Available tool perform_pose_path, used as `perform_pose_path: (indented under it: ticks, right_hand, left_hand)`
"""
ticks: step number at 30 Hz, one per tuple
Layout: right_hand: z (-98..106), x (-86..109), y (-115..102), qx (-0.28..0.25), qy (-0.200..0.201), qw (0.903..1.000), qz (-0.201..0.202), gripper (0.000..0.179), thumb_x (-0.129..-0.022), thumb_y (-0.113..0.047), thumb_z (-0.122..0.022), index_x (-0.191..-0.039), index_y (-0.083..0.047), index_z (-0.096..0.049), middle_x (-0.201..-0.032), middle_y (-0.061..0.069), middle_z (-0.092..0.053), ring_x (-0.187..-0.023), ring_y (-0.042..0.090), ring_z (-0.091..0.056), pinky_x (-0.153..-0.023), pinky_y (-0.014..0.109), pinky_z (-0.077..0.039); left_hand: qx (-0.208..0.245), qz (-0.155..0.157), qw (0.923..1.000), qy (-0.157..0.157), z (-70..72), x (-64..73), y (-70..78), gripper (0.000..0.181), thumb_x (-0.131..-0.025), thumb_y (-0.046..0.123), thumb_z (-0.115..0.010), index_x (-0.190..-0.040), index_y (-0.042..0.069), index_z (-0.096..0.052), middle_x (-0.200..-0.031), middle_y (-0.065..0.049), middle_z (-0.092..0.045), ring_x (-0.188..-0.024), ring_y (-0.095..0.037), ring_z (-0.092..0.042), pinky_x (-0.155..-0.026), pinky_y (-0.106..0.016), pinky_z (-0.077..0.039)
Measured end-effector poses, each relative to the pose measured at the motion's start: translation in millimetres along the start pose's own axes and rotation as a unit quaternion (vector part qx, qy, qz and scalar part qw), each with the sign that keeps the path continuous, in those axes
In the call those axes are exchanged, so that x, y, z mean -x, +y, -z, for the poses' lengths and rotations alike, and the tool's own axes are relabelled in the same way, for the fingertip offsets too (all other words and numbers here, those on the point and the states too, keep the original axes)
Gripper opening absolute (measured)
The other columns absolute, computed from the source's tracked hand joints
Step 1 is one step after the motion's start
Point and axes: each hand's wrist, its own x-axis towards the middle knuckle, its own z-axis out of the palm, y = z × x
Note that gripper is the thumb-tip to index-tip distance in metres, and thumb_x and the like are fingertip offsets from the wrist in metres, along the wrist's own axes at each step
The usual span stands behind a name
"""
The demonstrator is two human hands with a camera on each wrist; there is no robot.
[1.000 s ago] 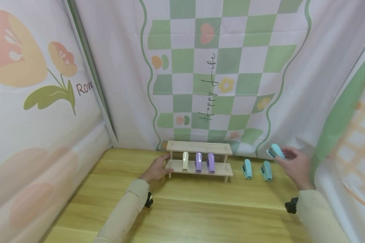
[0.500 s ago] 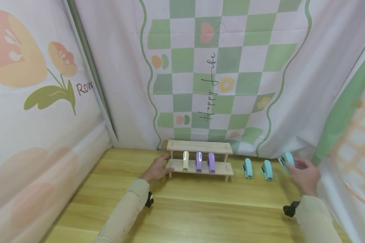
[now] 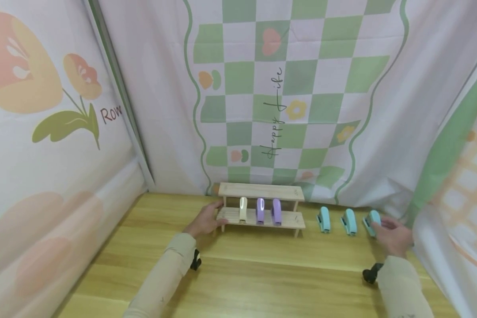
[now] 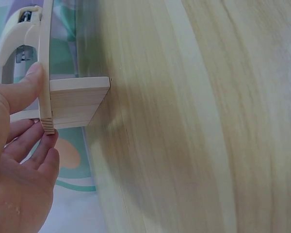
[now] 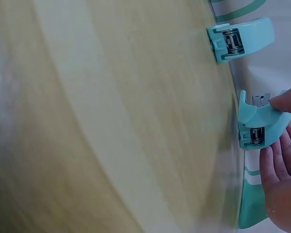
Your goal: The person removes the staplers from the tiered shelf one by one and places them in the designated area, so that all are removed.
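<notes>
My left hand (image 3: 205, 219) grips the left end of a two-step wooden rack (image 3: 260, 191). In the left wrist view the thumb (image 4: 28, 90) lies on one face of the lower board and the fingers on the other. A cream stapler (image 3: 243, 210) and two purple staplers, one in the middle (image 3: 260, 211) and one to its right (image 3: 276, 212), stand on the lower step. My right hand (image 3: 395, 236) pinches a teal stapler (image 5: 269, 119) at the right of the table, its base right at the tabletop. Two more teal staplers, a left one (image 3: 323, 219) and a middle one (image 3: 349, 221), stand beside it.
The wood-grain table (image 3: 254, 278) runs back to a hanging cloth (image 3: 238, 110) with green checks. Patterned cloth also hangs on the left (image 3: 43, 176) and on the right (image 3: 461, 198), close to my right hand.
My right hand has moved right and down with the teal stapler, bringing it upright beside the other two in a row. The left hand keeps its grip on the rack.
</notes>
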Motion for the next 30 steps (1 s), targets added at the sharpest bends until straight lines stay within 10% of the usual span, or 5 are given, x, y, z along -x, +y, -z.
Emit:
perform_pose_path:
  ticks: [10,16,30]
  right_hand:
    - [6,11.4,-1,0.049,-0.018,0.9986,0.003,0.048,-0.095,-0.029,-0.076,-0.133,-0.001,-0.065,-0.075,-0.036,-0.056,-0.066,-0.017,-0.052,-0.064,0.007,-0.046]
    - [12,46.3,-43,0.08,-0.019,0.9964,0.022,0.06,-0.099,-0.034,-0.073,-0.141,0.004,-0.058,-0.127,0.022,-0.072,-0.094,0.015,-0.066,-0.082,0.025,-0.053]
    - [-32,60.0,-63,0.128,-0.097,0.9658,0.203,0.075,-0.098,-0.051,-0.073,-0.148,0.003,-0.054,-0.143,0.033,-0.06,-0.13,0.052,-0.059,-0.105,0.067,-0.052]
  left_hand:
    - [0.011,-0.009,0.9998,-0.012,-3.4,-2.4,1.6,0.071,-0.097,0.013,-0.077,-0.157,-0.003,-0.043,-0.154,-0.024,-0.055,-0.142,-0.04,-0.053,-0.125,-0.057,-0.041]
    - [0.003,-0.011,0.9999,-0.008,-3.1,-4.3,-1.4,0.072,-0.097,0.016,-0.077,-0.158,-0.001,-0.042,-0.155,-0.021,-0.055,-0.144,-0.039,-0.053,-0.125,-0.055,-0.041]
    - [0.009,-0.008,0.9999,0.006,-0.8,-0.5,-4.3,0.071,-0.095,0.015,-0.079,-0.155,-0.002,-0.046,-0.154,-0.023,-0.056,-0.144,-0.042,-0.052,-0.126,-0.057,-0.039]
